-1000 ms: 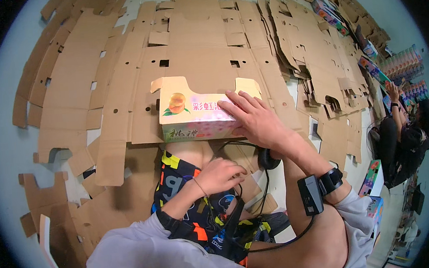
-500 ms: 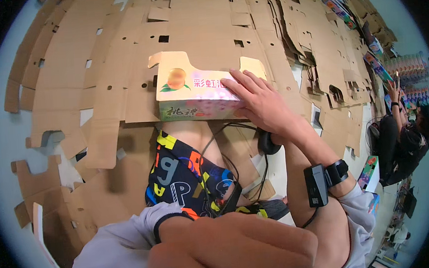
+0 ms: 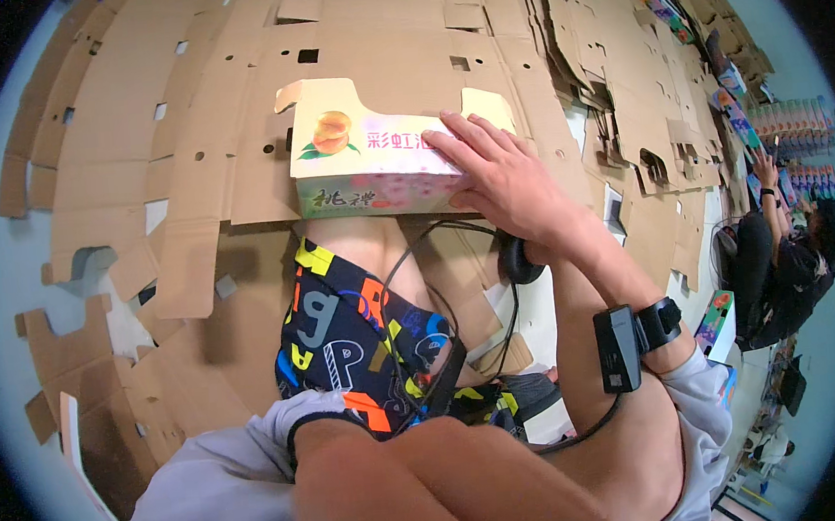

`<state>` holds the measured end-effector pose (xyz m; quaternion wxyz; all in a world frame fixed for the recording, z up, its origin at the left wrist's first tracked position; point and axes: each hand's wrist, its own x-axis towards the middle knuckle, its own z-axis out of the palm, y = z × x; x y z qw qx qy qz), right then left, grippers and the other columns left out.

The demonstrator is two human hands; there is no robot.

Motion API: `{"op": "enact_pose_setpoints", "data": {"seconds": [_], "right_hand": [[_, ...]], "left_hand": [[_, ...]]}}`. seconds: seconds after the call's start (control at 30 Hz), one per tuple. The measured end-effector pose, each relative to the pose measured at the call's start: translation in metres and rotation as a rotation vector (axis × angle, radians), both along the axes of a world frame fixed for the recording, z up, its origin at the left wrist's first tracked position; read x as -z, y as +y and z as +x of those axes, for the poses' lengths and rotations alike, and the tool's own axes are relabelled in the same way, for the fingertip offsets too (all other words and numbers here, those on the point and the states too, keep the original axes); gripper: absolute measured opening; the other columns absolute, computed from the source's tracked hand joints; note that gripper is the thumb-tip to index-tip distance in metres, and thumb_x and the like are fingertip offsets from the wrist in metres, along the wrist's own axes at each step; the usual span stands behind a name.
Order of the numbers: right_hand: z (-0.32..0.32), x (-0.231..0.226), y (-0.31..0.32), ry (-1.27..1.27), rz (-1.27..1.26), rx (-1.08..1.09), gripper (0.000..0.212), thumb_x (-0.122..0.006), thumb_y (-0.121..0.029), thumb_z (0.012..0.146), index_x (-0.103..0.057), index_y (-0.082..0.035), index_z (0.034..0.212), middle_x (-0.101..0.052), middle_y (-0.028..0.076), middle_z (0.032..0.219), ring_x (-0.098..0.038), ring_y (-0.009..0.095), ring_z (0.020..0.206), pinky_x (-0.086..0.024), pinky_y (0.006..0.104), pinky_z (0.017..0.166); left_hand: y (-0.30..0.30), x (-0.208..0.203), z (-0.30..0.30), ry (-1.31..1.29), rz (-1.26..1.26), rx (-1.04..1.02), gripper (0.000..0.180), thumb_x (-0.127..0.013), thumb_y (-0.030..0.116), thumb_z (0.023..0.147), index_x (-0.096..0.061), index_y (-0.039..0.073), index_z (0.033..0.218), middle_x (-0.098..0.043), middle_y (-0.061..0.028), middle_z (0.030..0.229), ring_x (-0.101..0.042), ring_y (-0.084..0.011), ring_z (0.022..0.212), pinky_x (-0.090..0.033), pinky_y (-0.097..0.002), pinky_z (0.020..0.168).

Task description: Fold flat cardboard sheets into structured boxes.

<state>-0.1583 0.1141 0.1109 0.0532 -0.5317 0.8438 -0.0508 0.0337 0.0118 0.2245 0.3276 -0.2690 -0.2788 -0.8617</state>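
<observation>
The right hand is lying flat, fingers spread and pressing the top of the printed box, which is sitting on the person's knees above the cardboard sheets. The left hand is hidden, grip unknowable. Folding seems underway; closing the flaps probably needs both hands.

The left hand lies out of sight beyond the lower edge; the right hand covers part of the printed carton.
</observation>
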Motion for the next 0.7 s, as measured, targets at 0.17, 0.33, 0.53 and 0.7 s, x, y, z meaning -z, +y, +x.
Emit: {"op": "enact_pose_setpoints", "data": {"seconds": [0.17,0.33,0.53,0.7], "right_hand": [[0.0013,0.0010,-0.0007,0.026,-0.053,-0.020,0.074,-0.066,-0.010,0.076,-0.034,-0.022,0.140,-0.037,0.011,0.142,-0.040,0.033,0.127,-0.038,0.0446,0.102],[0.0027,0.0000,-0.0006,0.025,-0.079,-0.023,0.072,-0.065,-0.009,0.076,-0.034,-0.021,0.140,-0.037,0.012,0.142,-0.041,0.033,0.127,-0.038,0.0443,0.102],[0.0026,0.0031,0.0004,0.010,-0.085,-0.013,0.074,-0.066,-0.008,0.075,-0.034,-0.022,0.140,-0.037,0.012,0.143,-0.040,0.034,0.127,-0.038,0.0446,0.102],[0.0021,0.0044,-0.0008,0.018,-0.070,-0.008,0.077,-0.067,-0.005,0.073,-0.034,-0.023,0.140,-0.036,0.010,0.143,-0.040,0.034,0.127,-0.038,0.0448,0.103]], "left_hand": [[0.0014,0.0016,-0.0013,-0.003,0.026,0.022,0.010,-0.066,0.009,0.083,-0.059,0.001,0.082,-0.061,-0.0068,0.077,-0.057,-0.0157,0.062,-0.045,-0.0274,0.055],[0.0024,0.0020,-0.0003,-0.005,0.032,0.035,0.011,-0.066,0.009,0.083,-0.058,0.001,0.083,-0.061,-0.0059,0.076,-0.056,-0.0146,0.062,-0.045,-0.0265,0.055],[0.0018,0.0025,-0.0009,-0.023,0.039,0.043,0.011,-0.065,0.010,0.084,-0.057,0.002,0.083,-0.059,-0.0049,0.075,-0.055,-0.0134,0.061,-0.044,-0.0254,0.055],[0.0033,0.0009,0.0009,-0.035,0.043,0.060,0.012,-0.065,0.010,0.085,-0.056,0.002,0.084,-0.058,-0.0040,0.074,-0.055,-0.0123,0.061,-0.044,-0.0245,0.055]]}}
